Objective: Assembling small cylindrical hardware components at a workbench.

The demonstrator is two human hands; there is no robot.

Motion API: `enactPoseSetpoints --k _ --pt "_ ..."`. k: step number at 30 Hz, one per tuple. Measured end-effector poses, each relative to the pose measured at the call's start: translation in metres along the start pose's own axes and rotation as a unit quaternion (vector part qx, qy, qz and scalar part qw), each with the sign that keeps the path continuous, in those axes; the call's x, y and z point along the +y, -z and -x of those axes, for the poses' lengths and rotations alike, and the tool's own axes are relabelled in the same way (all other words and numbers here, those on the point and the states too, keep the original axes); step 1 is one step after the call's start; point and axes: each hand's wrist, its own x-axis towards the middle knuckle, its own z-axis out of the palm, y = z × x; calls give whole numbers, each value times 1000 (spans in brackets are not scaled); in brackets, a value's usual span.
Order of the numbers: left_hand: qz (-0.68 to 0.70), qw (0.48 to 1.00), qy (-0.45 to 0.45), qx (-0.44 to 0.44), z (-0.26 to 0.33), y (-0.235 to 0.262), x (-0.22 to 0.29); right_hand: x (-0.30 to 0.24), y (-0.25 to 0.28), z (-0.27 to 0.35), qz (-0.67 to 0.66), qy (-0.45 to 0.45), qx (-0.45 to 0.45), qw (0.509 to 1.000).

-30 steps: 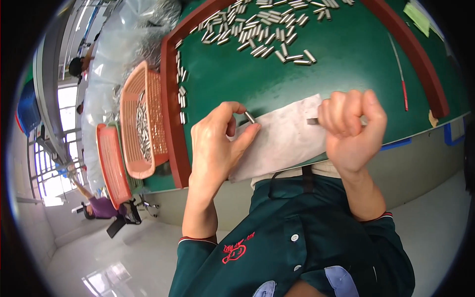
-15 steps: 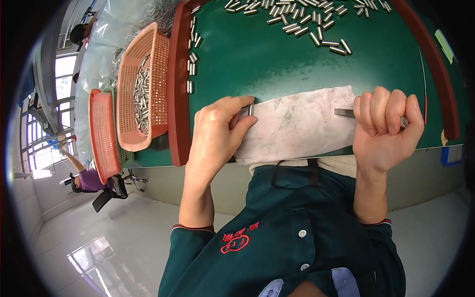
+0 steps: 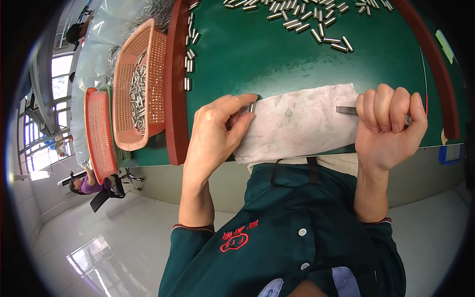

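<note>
Between the thumb and index finger of my left hand (image 3: pixel 215 126) is a small shiny metal cylinder (image 3: pixel 252 107), held roughly upright at the left end of a stained white cloth (image 3: pixel 297 121). My right hand (image 3: pixel 388 126) is closed, palm side showing, around a flat grey metal strip-like tool (image 3: pixel 346 110). Its blunt end sticks out to the left above the cloth; most of the tool is hidden in my fingers, so its exact kind cannot be made out. The cloth lies flat on the green tabletop (image 3: pixel 237 64) between my hands.
Many loose metal cylinders (image 3: pixel 316 35) lie at the far side, and several stand along the left red-brown wooden edge (image 3: pixel 176 99). Left of it are a pink basket (image 3: pixel 157 84) of cylinders and a red basket (image 3: pixel 99 133). A person in purple (image 3: pixel 89 184) sits beyond.
The view has shifted slightly. My left fingers still pinch the cylinder, now tilted a little differently, while my right hand keeps its grip on the tool. The seated person has moved an arm.
</note>
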Motion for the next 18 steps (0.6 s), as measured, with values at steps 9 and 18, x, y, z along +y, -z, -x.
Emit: enactPoseSetpoints --k 9,18 --pt "5 1000 -12 -12 -5 -3 -1 -1 2 0 -6 2 -10 1000" --pt "43 998 39 12 -4 -7 1 0 2 0 -5 4 -9 1000"
